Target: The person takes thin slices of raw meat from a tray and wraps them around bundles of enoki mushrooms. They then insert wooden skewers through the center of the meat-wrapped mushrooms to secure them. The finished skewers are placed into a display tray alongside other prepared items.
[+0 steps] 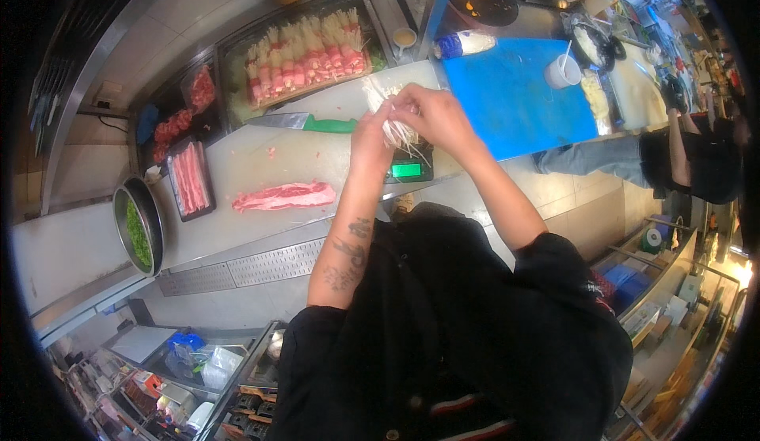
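My left hand (373,138) and my right hand (436,114) meet over a bunch of enoki mushrooms (392,126), both gripping its thin white strands. Beneath them sits a small black kitchen scale (418,171) with a lit green display, partly covered by the mushrooms and hands. To the left of my left hand, a knife (320,123) with a green handle lies on the white cutting board (261,162). Nearer to me on that board rests a stack of raw, fat-streaked meat slices (285,196). A dark tray of sliced meat (190,180) is farther left.
Behind the board, a tray holds several meat-wrapped enoki rolls (309,55). A bowl of chopped greens (138,227) stands at the left end. On the right lie a blue cutting board (516,96) and a white tub (561,71). Another person (683,156) stands at the far right.
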Demonstrator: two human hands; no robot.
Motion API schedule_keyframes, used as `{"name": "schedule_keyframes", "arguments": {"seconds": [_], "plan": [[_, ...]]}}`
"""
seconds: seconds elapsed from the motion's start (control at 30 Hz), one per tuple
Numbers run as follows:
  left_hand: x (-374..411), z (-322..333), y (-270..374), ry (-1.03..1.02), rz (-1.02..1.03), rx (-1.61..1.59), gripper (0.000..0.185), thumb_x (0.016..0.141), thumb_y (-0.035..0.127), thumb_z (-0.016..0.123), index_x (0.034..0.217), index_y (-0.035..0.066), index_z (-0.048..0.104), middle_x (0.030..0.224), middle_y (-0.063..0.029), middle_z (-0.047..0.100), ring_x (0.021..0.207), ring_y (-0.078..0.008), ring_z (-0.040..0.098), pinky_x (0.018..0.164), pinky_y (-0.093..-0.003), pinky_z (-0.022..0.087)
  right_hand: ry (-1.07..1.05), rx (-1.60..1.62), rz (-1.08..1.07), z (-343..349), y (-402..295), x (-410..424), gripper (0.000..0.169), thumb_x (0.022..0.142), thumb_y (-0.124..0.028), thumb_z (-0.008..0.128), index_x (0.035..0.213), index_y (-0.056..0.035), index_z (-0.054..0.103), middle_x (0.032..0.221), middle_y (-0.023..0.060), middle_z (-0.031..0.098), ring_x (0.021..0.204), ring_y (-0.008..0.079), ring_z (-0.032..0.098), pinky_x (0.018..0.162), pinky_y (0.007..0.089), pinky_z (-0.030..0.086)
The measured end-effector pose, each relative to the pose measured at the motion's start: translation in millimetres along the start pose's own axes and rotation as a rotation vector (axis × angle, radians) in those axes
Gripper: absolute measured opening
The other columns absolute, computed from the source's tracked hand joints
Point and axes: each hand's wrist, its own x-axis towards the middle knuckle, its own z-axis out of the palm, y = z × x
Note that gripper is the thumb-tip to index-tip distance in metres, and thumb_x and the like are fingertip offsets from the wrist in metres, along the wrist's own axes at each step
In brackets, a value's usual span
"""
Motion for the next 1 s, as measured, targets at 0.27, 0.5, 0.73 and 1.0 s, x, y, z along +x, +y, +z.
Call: {"name": "schedule_keyframes", "arguments": {"seconds": [0.27, 0.5, 0.73, 1.0], "plan": [[1.6, -5.6, 14.7, -0.042, 0.046, -0.302, 0.018, 0.109, 0.019, 0.060, 0.118, 0.004, 0.057, 0.097, -0.0040, 0.058, 0.082, -0.0131, 0.055, 0.075, -0.0290, 0.049, -0.042, 0.159, -0.104, -1.4, -7.0, -43.0, 0.025, 0.085, -0.010, 0.084, 0.105, -0.0046, 0.071, 0.096, 0.0103, 0.072, 0.086, 0.0269, 0.072, 0.077, 0.0363, 0.057], [-17.5, 27.2, 20.2, -0.044, 0.068, -0.253, 0.018, 0.110, 0.019, 0.059, 0.119, 0.004, 0.056, 0.090, 0.0009, 0.053, 0.074, -0.0104, 0.049, 0.067, -0.0282, 0.043, 0.112, 0.094, -0.126, 6.2, -10.8, -41.7, 0.019, 0.085, -0.009, 0.084, 0.100, -0.0041, 0.073, 0.095, 0.0099, 0.074, 0.082, 0.0229, 0.072, 0.074, 0.0335, 0.057], [-74.4, -54.2, 54.8, 0.033, 0.141, -0.033, 0.019, 0.109, 0.020, 0.060, 0.122, 0.007, 0.058, 0.081, 0.0016, 0.048, 0.068, -0.0057, 0.044, 0.063, -0.0243, 0.038, 0.123, 0.166, -0.087, -2.9, 9.9, -70.3, 0.014, 0.091, -0.007, 0.080, 0.104, -0.0030, 0.075, 0.097, 0.0097, 0.076, 0.084, 0.0199, 0.073, 0.074, 0.0322, 0.056], [-163.0, -246.2, 98.4, 0.865, 0.066, 1.273, 0.070, 0.103, 0.047, 0.066, 0.148, -0.004, 0.053, 0.134, -0.0243, 0.068, 0.125, -0.0385, 0.064, 0.107, -0.0431, 0.048, -0.113, 0.097, 0.037, 36.9, 34.5, -103.6, 0.011, 0.094, -0.008, 0.077, 0.104, -0.0038, 0.075, 0.098, 0.0107, 0.076, 0.083, 0.0216, 0.072, 0.075, 0.0340, 0.057]]}}
